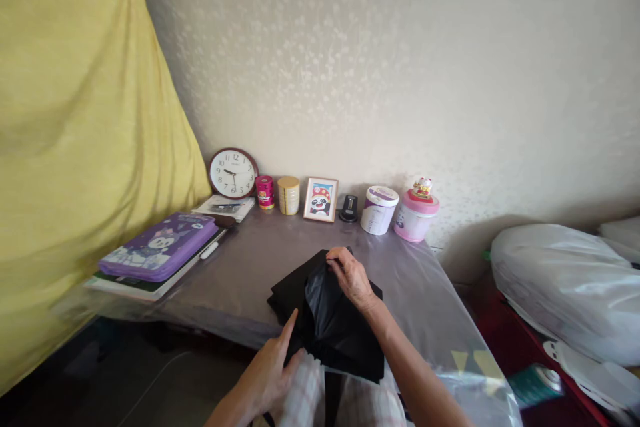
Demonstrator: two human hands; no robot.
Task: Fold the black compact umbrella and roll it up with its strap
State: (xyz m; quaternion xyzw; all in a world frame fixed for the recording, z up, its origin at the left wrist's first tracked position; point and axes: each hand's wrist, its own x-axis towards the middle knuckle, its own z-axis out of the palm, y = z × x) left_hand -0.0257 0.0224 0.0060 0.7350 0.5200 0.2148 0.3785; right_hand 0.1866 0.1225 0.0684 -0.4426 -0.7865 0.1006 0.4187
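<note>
A black folding umbrella point(345, 333), its fabric loose and fanned out in pleated flaps, lies over my lap and the table's front edge. My right hand point(350, 273) reaches across it from the right, thumb and fingers pinching the upper edge of one flap. At the lower left of the fabric is my left hand point(273, 367). Its index finger stretches up along the umbrella's left side, with the thumb apart and pointing toward the gathered middle; the other fingers are mostly hidden. Checked cloth point(305, 387) covers my knees beneath.
Clear plastic covers the table point(240, 273). Along the wall stand a round clock point(233, 173), a pink can point(265, 193), a yellow-lidded tin point(289, 197), a framed panda picture point(321, 200) and two tubs point(379, 211). A purple case point(160, 247) lies on books at left. Yellow cloth hangs left.
</note>
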